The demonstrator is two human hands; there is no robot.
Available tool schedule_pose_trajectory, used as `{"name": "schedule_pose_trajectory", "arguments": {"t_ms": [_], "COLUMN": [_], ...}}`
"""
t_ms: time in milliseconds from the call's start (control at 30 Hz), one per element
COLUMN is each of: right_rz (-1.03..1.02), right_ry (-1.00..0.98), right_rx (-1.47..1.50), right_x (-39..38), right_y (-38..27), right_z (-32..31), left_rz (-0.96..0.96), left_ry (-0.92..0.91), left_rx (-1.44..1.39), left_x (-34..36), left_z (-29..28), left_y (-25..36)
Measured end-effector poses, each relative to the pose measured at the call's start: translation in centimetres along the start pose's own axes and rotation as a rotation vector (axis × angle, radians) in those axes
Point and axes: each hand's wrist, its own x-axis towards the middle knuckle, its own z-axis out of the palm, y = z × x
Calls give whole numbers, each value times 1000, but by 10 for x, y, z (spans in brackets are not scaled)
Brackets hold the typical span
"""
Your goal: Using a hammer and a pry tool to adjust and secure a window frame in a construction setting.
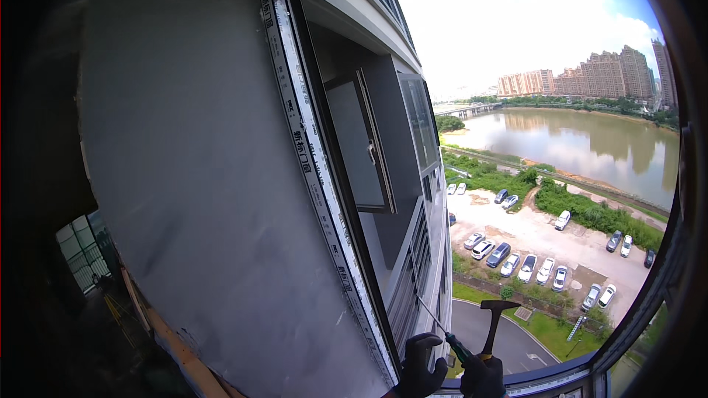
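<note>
At the lower middle, my left hand, in a dark glove, has curved fingers with a gap between them and the thumb, and nothing visible in it. Just right of it, my gloved right hand grips a hammer with a dark head pointing up, together with a green-handled screwdriver whose long shaft slants up and left. Both hands are at the lower part of an open window frame, which carries a printed protective film along its left side.
A grey plastered wall fills the left, with timber boards low beside it. Outside the window are an opened neighbouring sash, a high drop to a road, a car park and a river.
</note>
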Motion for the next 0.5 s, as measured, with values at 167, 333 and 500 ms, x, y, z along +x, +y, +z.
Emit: {"name": "schedule_pose_trajectory", "arguments": {"t_ms": [167, 333, 500], "right_rz": [-295, -362, -352], "right_ry": [-12, -49, -265], "right_rx": [-201, -272, -88], "right_x": [31, 54, 103], "right_y": [-17, -61, -101], "right_z": [24, 54, 0], "left_rz": [-833, -601, -201], "left_ry": [-244, -210, 30], "left_rx": [-1140, -1084, -905], "left_x": [41, 109, 275], "left_z": [47, 35, -51], "left_y": [-7, -16, 0]}}
